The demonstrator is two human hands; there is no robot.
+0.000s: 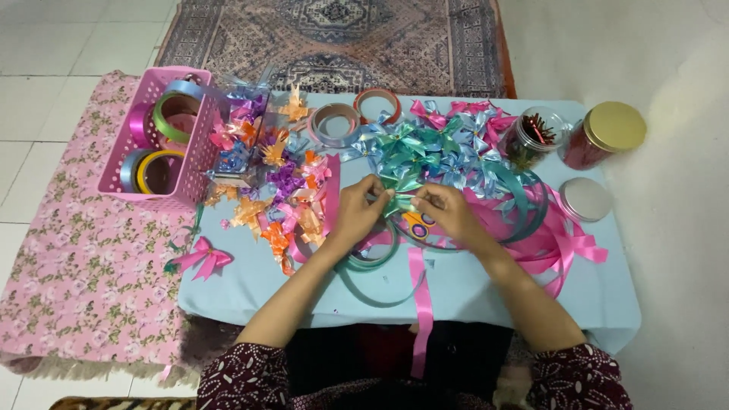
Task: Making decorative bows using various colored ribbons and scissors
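Green ribbon bow [401, 199]: centre of frame, above the surface [250, 281]; held between both hands
Left hand [357, 212]: fingers clamped on bow's left side
Right hand [448, 212]: fingers pinched on its right side
Advice: keep folds tight, loops even; judged
Pink basket [156, 140]: upper left, ribbon rolls inside

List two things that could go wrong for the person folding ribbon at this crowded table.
1. Both the left hand and right hand pinch a small green ribbon piece; a slip could undo the fold.
2. Loose pink ribbon hangs over the table's near edge toward the lap; a sleeve may snag it and drag things nearby.
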